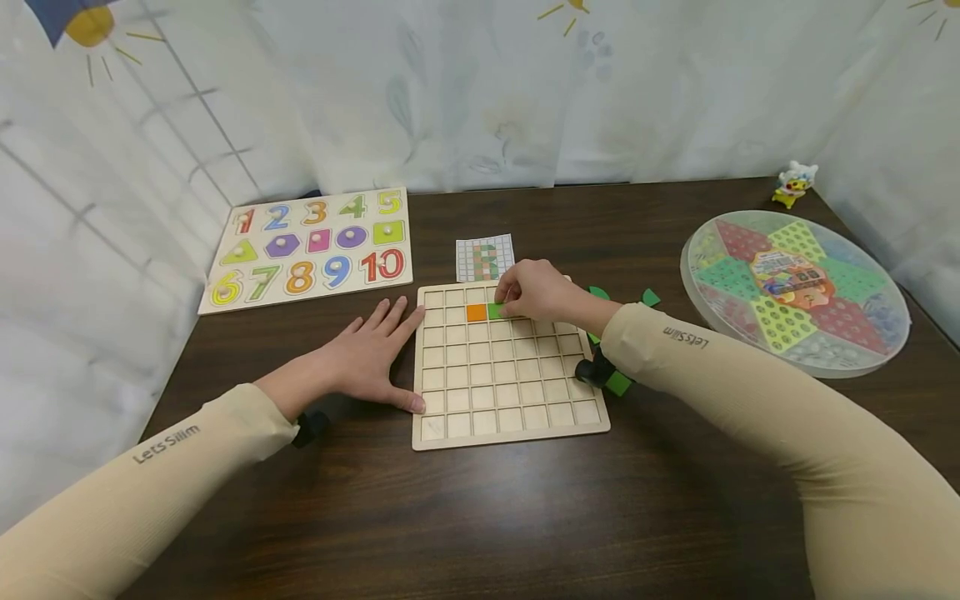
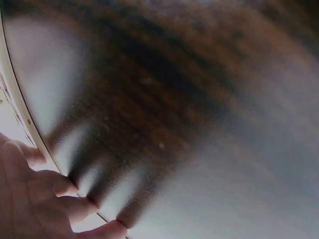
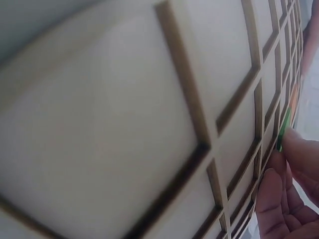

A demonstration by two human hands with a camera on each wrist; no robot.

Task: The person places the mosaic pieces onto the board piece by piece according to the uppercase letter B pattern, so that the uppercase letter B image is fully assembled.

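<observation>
A wooden grid board (image 1: 480,439) lies on the dark table, its cells bare apart from two tiles near the far side. One is an orange square tile (image 1: 476,313); to its right is a green square tile (image 1: 493,311). My right hand (image 1: 542,290) reaches over the board and pinches the green tile between thumb and fingertips; the right wrist view shows the green tile (image 3: 285,128) low at the grid beside the thumb. Along the board's left edge my left hand (image 1: 367,357) rests with fingers spread, thumb and fingertips touching the rim.
Behind the board lies a small printed grid card (image 1: 472,260). Green pieces (image 1: 650,297) lie right of the board, partly hidden by the right forearm. A number puzzle board (image 1: 330,250) stands back left; a round game box (image 1: 795,292) and a small figurine (image 1: 793,185) are at right.
</observation>
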